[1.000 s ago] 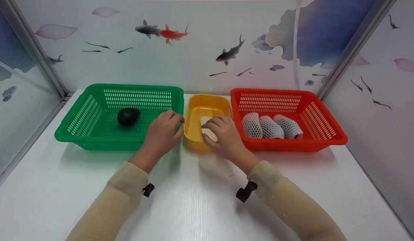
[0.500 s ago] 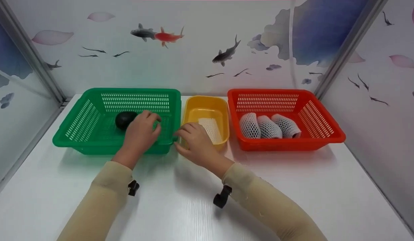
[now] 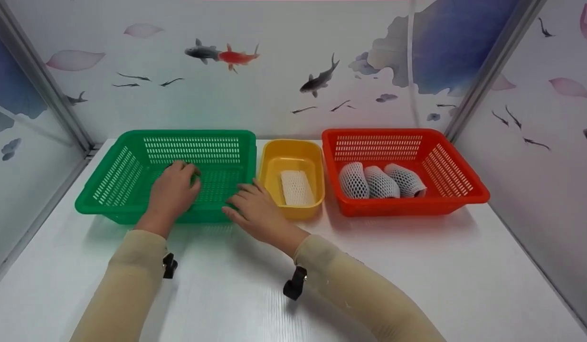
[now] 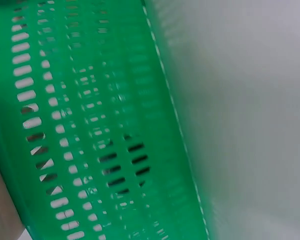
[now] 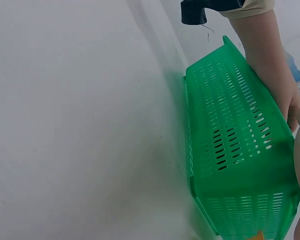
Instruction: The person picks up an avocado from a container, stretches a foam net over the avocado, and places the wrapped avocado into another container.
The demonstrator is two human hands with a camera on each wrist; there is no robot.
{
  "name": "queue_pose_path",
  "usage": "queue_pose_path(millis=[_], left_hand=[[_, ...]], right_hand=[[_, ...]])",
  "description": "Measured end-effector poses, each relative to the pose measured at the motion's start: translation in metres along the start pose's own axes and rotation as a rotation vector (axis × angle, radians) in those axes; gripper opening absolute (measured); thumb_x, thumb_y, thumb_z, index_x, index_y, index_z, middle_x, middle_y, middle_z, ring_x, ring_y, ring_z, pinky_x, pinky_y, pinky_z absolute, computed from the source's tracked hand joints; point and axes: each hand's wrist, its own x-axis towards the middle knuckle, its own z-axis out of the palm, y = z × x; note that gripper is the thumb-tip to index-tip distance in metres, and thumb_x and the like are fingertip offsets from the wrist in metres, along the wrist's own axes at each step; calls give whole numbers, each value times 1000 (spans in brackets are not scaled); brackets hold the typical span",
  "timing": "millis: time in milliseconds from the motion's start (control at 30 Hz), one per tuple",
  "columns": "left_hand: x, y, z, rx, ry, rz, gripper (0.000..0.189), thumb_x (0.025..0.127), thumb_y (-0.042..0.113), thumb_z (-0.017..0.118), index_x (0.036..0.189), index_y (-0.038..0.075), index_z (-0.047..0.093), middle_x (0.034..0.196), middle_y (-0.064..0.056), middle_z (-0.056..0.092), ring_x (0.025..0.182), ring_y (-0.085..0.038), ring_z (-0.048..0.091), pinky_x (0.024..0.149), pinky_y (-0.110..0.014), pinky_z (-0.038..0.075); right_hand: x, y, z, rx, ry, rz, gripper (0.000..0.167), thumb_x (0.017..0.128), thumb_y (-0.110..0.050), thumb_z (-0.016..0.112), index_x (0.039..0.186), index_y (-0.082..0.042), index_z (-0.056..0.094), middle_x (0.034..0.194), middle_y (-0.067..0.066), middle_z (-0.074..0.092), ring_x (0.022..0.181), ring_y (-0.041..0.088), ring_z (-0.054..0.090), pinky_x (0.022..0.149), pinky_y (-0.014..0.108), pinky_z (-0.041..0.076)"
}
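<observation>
My left hand (image 3: 174, 187) reaches into the green basket (image 3: 246, 171), its fingers bent down over a smooth, dark, rounded fruit. The hand covers nearly all of that fruit in the head view; through the basket's slots the dark fruit (image 4: 111, 170) shows in the left wrist view. Whether the fingers hold it I cannot tell. My right hand (image 3: 258, 211), fingers loosely spread with nothing between them, is at the basket's front right corner, overlapping its rim. Just beyond that hand, a white foam net sleeve (image 3: 297, 187) lies flat in the yellow tray (image 3: 293, 147).
A red basket (image 3: 407, 206) stands to the right of the yellow tray. It contains three net-wrapped items (image 3: 383, 181) lying side by side. All the containers rest on a white table (image 3: 236, 304), close to the printed back wall (image 3: 274, 95).
My left hand has moved left from the green basket's right side onto the dark fruit. From over the yellow tray, my right hand has shifted left to the green basket's corner.
</observation>
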Motion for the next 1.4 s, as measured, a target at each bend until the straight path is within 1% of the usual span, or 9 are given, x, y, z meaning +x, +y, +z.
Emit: queue_pose_path(millis=[133, 433, 733, 833, 933, 1033, 1200, 1333, 1400], left_hand=[[3, -10, -6, 7, -58, -23, 24, 98, 14, 52, 111, -3, 63, 106, -21, 55, 93, -38, 54, 78, -54, 48], [17, -31, -17, -1, -331, -105, 36, 100, 17, 50, 127, -7, 52, 128, -29, 47, 116, -44, 46, 97, -59, 38], [33, -44, -9, -59, -520, -206, 64, 100, 21, 49, 148, -11, 20, 152, -35, 15, 137, -52, 18, 109, -62, 19], [33, -43, -9, -55, -539, -233, 69, 100, 20, 49, 149, -12, 13, 152, -36, 11, 137, -53, 15, 110, -62, 18], [35, -39, -10, -38, -518, -244, 70, 99, 19, 50, 149, -12, 11, 149, -38, 13, 135, -55, 19, 107, -64, 22], [36, -35, -11, -18, -504, -242, 67, 100, 18, 48, 149, -12, 14, 144, -41, 13, 129, -55, 24, 103, -66, 27], [39, -27, -10, -10, -538, -262, 60, 101, 17, 44, 147, -12, 20, 143, -40, 6, 119, -53, 33, 96, -63, 35], [39, -28, -7, -24, -551, -279, 61, 101, 17, 45, 147, -13, 20, 145, -40, 5, 117, -52, 36, 97, -63, 35], [38, -28, -6, -25, -554, -276, 63, 100, 18, 47, 148, -11, 19, 146, -40, 5, 123, -54, 33, 100, -64, 32]], right_hand=[[6, -4, 2, -40, 11, 13, 49, 104, -49, 30, 115, -19, 67, 118, -4, 65, 132, 19, 39, 117, 43, 7], [8, 0, 9, -175, 7, -7, 50, 102, -55, 30, 108, -18, 63, 113, -2, 63, 125, 19, 42, 117, 43, 8], [8, 1, 12, -215, 24, -9, 49, 100, -57, 32, 107, -19, 61, 110, -2, 61, 120, 19, 43, 117, 45, 11], [8, 1, 13, -219, 24, -15, 49, 100, -58, 31, 108, -20, 61, 111, -2, 61, 120, 19, 43, 117, 46, 12], [8, 3, 13, -220, 37, -24, 48, 100, -57, 32, 109, -20, 62, 110, -2, 61, 119, 19, 43, 116, 45, 12], [8, 4, 13, -222, 50, -26, 46, 101, -56, 34, 106, -19, 61, 108, -2, 61, 119, 19, 44, 116, 45, 13], [7, 3, 11, -218, 46, -21, 46, 101, -56, 32, 103, -19, 60, 108, -1, 61, 120, 19, 44, 116, 45, 13], [7, 0, 11, -206, 41, -28, 46, 101, -56, 31, 104, -20, 59, 109, -2, 61, 120, 19, 43, 116, 46, 13], [7, 0, 11, -209, 45, -32, 46, 101, -56, 31, 103, -20, 59, 109, -2, 61, 120, 19, 43, 116, 46, 13]])
